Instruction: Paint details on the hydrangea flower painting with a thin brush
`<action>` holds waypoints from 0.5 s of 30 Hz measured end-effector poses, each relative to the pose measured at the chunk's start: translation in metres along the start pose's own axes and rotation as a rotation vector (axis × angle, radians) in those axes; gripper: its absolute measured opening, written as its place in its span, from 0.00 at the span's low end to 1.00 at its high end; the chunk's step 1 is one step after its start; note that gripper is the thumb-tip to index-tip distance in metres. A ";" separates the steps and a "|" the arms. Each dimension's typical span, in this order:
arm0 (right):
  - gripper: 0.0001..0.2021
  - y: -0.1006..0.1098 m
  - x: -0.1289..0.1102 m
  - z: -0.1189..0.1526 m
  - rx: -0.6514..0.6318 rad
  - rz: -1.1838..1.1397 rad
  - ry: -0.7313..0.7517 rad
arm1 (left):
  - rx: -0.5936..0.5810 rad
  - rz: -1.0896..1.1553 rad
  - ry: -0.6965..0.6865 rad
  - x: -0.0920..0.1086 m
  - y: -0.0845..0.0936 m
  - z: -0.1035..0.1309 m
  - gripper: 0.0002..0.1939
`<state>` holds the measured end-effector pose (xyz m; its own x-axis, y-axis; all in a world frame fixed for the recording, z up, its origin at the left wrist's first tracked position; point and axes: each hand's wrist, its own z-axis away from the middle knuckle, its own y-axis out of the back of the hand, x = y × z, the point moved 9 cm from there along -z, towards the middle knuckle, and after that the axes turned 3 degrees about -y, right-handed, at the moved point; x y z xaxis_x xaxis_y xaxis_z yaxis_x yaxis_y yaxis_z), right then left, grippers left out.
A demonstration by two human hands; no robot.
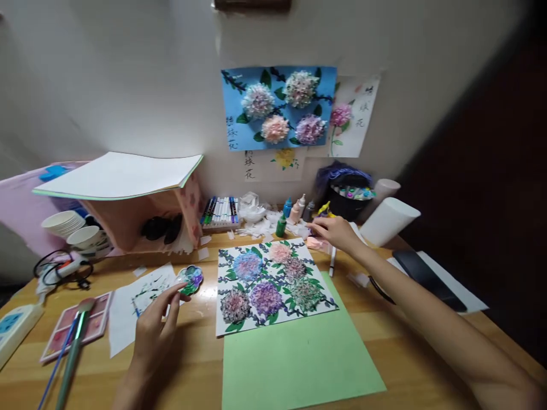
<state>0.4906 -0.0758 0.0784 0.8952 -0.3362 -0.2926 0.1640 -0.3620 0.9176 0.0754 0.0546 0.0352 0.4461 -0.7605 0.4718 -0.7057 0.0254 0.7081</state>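
Note:
My left hand [156, 327] is at the left, its fingers apart and the index fingertip at the edge of a small flower-shaped paint palette [194, 274] with green and purple paint. My right hand [335, 232] reaches to the back of the table with its fingers closed beside the paint bottles; a small purple object partly hidden under the fingertips is hard to make out. Between the hands lies a white picture [273, 327] with several puffy paper flowers, green leaves and dark branches. It rests partly on a light green sheet [299, 364].
A paint-marked paper [122, 319], a pink tray [96, 324] and a large brush [74, 347] lie left. At the back are markers [221, 210], a green bottle [281, 226], paper scraps and a black bucket [350, 202]. A white roll [391, 219] lies at right.

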 end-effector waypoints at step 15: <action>0.13 -0.047 0.042 0.102 -0.018 0.188 0.634 | -0.270 0.197 -0.326 0.179 -0.083 -0.005 0.13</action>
<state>0.4778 -0.1619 -0.0041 0.9790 0.1864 0.0826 -0.0166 -0.3310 0.9435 0.2164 -0.0804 0.0640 0.0909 -0.8874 0.4520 -0.5714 0.3253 0.7534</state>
